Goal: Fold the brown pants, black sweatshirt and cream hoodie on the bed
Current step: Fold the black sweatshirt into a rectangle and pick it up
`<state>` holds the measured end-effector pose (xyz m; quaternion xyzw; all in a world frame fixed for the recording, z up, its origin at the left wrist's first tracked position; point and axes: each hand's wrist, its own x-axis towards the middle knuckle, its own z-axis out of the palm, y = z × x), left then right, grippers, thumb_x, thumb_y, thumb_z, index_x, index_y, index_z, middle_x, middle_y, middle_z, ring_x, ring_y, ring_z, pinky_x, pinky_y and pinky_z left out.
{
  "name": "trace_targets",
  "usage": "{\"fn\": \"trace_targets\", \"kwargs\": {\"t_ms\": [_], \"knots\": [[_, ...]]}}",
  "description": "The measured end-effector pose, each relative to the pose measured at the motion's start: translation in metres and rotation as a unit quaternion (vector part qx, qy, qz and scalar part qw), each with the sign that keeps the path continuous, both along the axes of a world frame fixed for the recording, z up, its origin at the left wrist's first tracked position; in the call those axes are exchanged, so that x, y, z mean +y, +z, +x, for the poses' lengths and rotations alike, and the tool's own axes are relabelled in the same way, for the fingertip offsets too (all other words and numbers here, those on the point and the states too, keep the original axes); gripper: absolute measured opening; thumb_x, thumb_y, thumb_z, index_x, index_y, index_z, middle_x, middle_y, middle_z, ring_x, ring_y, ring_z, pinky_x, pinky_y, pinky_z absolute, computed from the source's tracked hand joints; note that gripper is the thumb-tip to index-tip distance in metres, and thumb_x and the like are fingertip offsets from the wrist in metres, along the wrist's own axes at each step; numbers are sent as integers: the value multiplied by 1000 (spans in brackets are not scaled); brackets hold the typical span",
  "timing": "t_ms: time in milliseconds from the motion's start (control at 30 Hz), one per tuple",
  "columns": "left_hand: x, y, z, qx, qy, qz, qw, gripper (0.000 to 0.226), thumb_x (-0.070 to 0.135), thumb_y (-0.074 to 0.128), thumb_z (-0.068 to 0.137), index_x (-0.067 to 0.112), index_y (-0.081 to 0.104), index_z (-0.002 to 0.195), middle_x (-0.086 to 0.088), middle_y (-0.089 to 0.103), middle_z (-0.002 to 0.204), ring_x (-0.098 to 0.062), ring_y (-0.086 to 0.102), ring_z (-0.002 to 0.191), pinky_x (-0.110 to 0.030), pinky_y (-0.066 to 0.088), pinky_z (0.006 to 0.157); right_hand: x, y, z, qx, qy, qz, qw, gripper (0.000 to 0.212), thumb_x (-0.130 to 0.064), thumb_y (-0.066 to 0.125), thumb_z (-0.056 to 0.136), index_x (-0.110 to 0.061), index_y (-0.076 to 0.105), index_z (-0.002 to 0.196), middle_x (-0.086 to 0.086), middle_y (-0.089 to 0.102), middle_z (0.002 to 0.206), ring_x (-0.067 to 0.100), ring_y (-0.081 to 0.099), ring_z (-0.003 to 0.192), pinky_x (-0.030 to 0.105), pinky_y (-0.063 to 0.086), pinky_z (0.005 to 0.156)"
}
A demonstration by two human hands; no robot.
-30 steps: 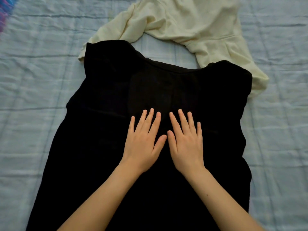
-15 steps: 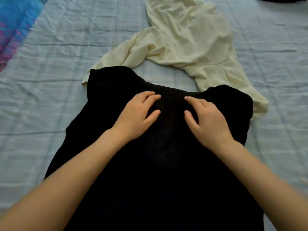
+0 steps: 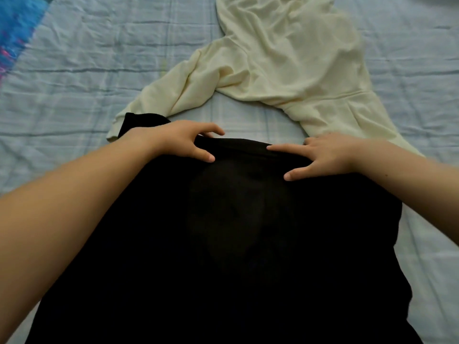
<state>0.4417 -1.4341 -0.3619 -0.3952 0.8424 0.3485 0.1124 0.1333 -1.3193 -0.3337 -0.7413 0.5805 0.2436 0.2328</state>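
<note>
A pale blue bed sheet (image 3: 74,78) with a faint check of darker lines fills the background, creased in long wrinkles that run mostly from 9 to 3 o'clock. In the far corner at 10 o'clock a bright blue cloth (image 3: 17,26) with pink flecks lies on it, its edge slanting.

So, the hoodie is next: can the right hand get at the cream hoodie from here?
Probably yes: the right hand holds the far edge of the black sweatshirt, and the cream hoodie lies just beyond, nothing between.
</note>
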Motion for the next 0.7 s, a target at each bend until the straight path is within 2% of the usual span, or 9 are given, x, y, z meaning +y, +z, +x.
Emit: {"fn": "trace_targets", "kwargs": {"t_ms": [33,133,200,267,333,400,467,567,700], "knots": [[0,0,4,22,8,13,1000,66,46,78,77,58,39,129,4,58,128,-17,57,117,-26,41,95,2,1,-3,-20,-7,0,1000,77,-91,34,70,-77,-3,136,1,58,106,24,58,104,40,43,99],[6,6,14,96,51,76,991,62,35,80,78,57,43,122,-5,65,106,-26,68,98,-23,55,78,10,6,-12,-212,-98,21,972,74,-52,69,85,-68,23,141,-15,58,131,7,55,120,21,40,104],[12,13,22,129,74,125,981,61,32,80,79,52,44,124,-9,69,102,-22,72,86,-23,58,68,21,13,-16,-310,-125,22,942,77,-29,76,87,-60,34,143,-29,57,130,-7,55,118,5,40,94],[21,19,30,157,94,186,965,58,28,80,79,46,46,123,-15,71,99,-24,73,79,-29,59,67,35,20,-19,-371,-143,40,917,77,-19,77,86,-58,38,141,-27,65,118,-1,64,109,8,47,88],[34,25,35,175,112,227,951,56,27,79,77,42,48,121,-19,71,94,-29,70,72,-31,59,63,50,26,-21,-407,-163,65,896,76,-18,76,86,-58,40,140,-6,73,111,15,72,99,22,57,85],[50,33,38,182,124,227,949,55,30,79,75,42,52,121,-15,71,86,-25,67,67,-28,57,60,64,32,-21,-423,-179,69,886,72,-23,76,84,-56,43,139,7,74,107,25,74,94,32,60,85],[66,42,43,189,123,216,950,53,30,77,76,41,55,123,-4,72,80,-19,68,66,-23,55,59,79,38,-18,-429,-191,69,880,65,-32,76,80,-56,49,135,1,74,108,21,73,96,25,59,83],[93,59,53,188,136,219,948,43,29,78,78,37,64,118,-6,75,95,-22,72,79,-20,56,67,106,50,-12,-437,-204,79,872,58,-39,75,78,-59,54,129,-10,74,109,12,72,99,15,54,80],[140,81,74,189,175,232,938,43,34,79,72,37,68,114,-7,75,102,-24,73,86,-20,56,68,145,68,3,-453,-219,90,859,54,-45,76,80,-59,55,128,-8,74,106,17,72,96,18,56,79]]}}
